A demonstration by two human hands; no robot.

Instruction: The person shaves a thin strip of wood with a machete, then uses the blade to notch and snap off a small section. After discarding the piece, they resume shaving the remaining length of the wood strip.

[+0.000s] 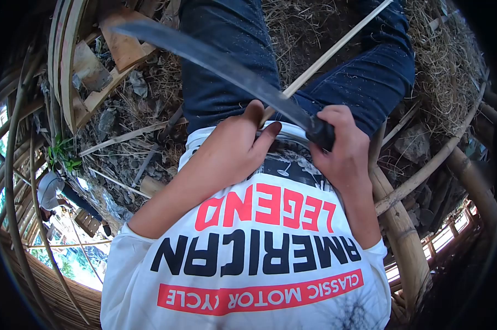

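Note:
A long dark blade (215,63) slants from the upper left down to its black handle (321,135), which my right hand (344,140) grips. My left hand (234,143) pinches the lower end of a thin pale bamboo strip (336,48) between thumb and fingers, at my waist. The strip runs up and to the right over my dark trousers (226,66). The blade crosses the strip just above my left fingers; whether its edge touches the strip is hard to tell.
Curved wooden strips (67,66) and cut wood pieces (122,47) lie at the upper left. Bamboo poles (424,170) cross at the right. Dry fibres (446,71) cover the ground. Another person (51,190) is partly visible at the far left.

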